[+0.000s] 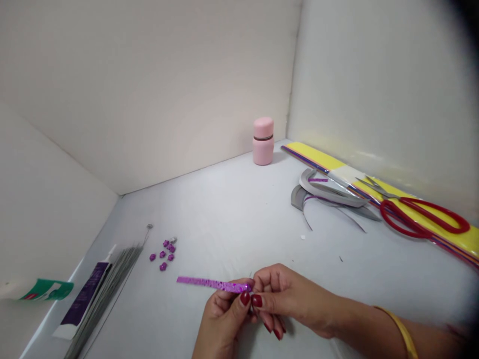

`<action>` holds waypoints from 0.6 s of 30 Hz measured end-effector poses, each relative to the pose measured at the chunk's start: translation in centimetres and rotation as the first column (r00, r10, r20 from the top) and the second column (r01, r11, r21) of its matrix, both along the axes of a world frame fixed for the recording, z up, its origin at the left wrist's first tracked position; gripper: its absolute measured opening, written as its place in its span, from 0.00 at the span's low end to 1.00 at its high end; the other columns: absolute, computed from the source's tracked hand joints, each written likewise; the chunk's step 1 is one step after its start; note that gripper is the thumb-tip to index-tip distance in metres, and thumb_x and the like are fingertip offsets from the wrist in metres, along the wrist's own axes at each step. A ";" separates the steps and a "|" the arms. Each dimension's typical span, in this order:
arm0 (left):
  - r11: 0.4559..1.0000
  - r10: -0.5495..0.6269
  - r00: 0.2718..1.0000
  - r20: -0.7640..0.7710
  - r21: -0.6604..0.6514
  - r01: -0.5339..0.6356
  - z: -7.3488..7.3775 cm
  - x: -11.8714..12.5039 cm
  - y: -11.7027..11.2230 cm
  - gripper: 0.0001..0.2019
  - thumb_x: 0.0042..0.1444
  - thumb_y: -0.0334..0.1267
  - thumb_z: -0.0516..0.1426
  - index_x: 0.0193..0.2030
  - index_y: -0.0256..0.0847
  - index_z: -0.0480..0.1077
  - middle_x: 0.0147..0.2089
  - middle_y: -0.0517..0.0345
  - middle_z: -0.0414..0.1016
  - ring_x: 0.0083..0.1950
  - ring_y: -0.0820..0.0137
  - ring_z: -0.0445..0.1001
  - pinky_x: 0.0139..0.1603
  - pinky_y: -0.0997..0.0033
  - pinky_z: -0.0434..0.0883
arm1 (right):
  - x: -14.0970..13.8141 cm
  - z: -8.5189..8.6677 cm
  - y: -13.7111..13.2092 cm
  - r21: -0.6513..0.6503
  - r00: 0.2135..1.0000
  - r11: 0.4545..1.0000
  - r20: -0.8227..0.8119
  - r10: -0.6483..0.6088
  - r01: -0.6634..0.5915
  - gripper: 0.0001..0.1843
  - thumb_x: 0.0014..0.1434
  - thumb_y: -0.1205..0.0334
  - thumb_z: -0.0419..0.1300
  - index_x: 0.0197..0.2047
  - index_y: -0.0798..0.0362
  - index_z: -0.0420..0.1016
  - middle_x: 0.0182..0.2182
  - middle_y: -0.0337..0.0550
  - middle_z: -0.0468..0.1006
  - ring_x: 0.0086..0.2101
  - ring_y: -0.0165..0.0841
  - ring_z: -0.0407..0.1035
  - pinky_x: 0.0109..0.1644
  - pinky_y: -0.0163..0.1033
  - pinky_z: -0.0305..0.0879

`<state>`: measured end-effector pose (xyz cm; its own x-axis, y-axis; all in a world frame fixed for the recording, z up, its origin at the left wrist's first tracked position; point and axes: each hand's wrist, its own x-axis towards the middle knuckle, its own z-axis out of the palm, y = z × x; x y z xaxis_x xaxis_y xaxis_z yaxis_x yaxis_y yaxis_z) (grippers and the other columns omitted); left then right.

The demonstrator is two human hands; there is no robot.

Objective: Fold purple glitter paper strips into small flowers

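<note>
A thin purple glitter strip (209,283) sticks out to the left, held level just above the white table (224,219). My left hand (220,319) pinches its right end between thumb and fingers. My right hand (288,299) is closed beside it, fingertips pressed to the same end of the strip. Both hands are near the front edge. Several small purple flower pieces (164,252) lie to the left of the strip.
A pink jar (263,141) stands at the back corner. Red-handled scissors (419,212) lie on yellow foam sheets (337,162) along the right wall, with grey curved offcuts (325,194) beside them. A glue tube (84,294) and a bundle of thin wires (108,289) lie front left.
</note>
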<state>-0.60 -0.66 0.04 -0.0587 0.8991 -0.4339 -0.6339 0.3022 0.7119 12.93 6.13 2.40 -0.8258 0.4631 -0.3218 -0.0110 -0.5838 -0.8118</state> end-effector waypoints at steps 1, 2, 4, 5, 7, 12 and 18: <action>0.998 0.043 0.999 -0.024 -0.044 -0.044 0.3 0.0 0.0 0.13 0.36 0.41 0.69 0.29 0.36 0.79 0.20 0.58 0.75 0.21 0.77 0.69 0.25 0.78 0.65 | 0.0 0.0 0.0 0.027 1.000 1.000 0.014 -0.011 0.011 0.18 0.48 0.51 0.64 0.25 0.58 0.66 0.15 0.33 0.70 0.13 0.19 0.60 0.16 0.23 0.55; 0.994 0.076 0.996 -0.056 -0.074 -0.080 0.6 0.0 0.1 0.13 0.34 0.41 0.69 0.28 0.35 0.79 0.20 0.58 0.75 0.20 0.78 0.68 0.25 0.79 0.65 | 0.0 0.0 0.0 0.051 0.999 0.999 0.027 -0.020 0.018 0.17 0.48 0.52 0.64 0.25 0.57 0.65 0.15 0.33 0.70 0.14 0.19 0.60 0.17 0.24 0.55; 0.985 0.128 0.984 -0.127 -0.101 -0.141 1.1 0.1 0.1 0.14 0.32 0.42 0.70 0.24 0.34 0.78 0.18 0.57 0.75 0.19 0.79 0.67 0.23 0.80 0.64 | -0.1 -0.1 -0.1 0.096 0.998 0.995 0.060 -0.021 0.015 0.15 0.49 0.54 0.63 0.26 0.57 0.66 0.16 0.33 0.70 0.15 0.20 0.61 0.18 0.24 0.54; 0.981 0.146 0.976 -0.162 -0.101 -0.164 1.3 0.2 0.1 0.14 0.30 0.43 0.70 0.22 0.33 0.78 0.17 0.58 0.75 0.19 0.79 0.66 0.23 0.81 0.64 | -0.1 -0.2 -0.2 0.118 0.996 0.993 0.085 -0.023 0.013 0.14 0.50 0.55 0.62 0.26 0.56 0.66 0.16 0.33 0.69 0.15 0.20 0.61 0.18 0.25 0.54; 0.975 0.175 0.958 -0.229 -0.098 -0.202 1.3 0.4 0.1 0.15 0.29 0.45 0.70 0.18 0.34 0.76 0.15 0.59 0.73 0.19 0.79 0.66 0.22 0.81 0.63 | -0.1 -0.3 -0.4 0.181 0.989 0.983 0.139 -0.039 0.013 0.10 0.52 0.58 0.60 0.26 0.56 0.65 0.17 0.33 0.69 0.16 0.21 0.61 0.19 0.26 0.55; 0.972 0.177 0.883 -0.435 -0.065 -0.227 1.2 0.4 -0.2 0.17 0.31 0.49 0.68 0.17 0.35 0.75 0.16 0.58 0.73 0.21 0.75 0.66 0.25 0.77 0.62 | 0.0 0.1 -0.6 0.466 0.972 0.885 0.204 -0.112 0.004 0.06 0.51 0.69 0.55 0.23 0.56 0.67 0.16 0.33 0.66 0.19 0.23 0.60 0.23 0.27 0.56; 0.983 0.133 0.917 -0.377 -0.069 -0.171 1.2 0.2 -0.1 0.16 0.32 0.48 0.68 0.19 0.36 0.75 0.19 0.58 0.74 0.23 0.74 0.67 0.28 0.75 0.63 | 0.1 -0.2 -0.7 0.506 0.974 0.862 0.192 -0.121 0.008 0.11 0.54 0.58 0.58 0.26 0.56 0.68 0.17 0.34 0.65 0.20 0.25 0.59 0.24 0.29 0.53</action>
<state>-0.43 -0.74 1.22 -0.3642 0.8207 -0.4402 -0.3753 0.3033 0.8759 13.07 5.41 2.20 -0.7278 0.6576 -0.1946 0.1691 -0.1029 -0.9802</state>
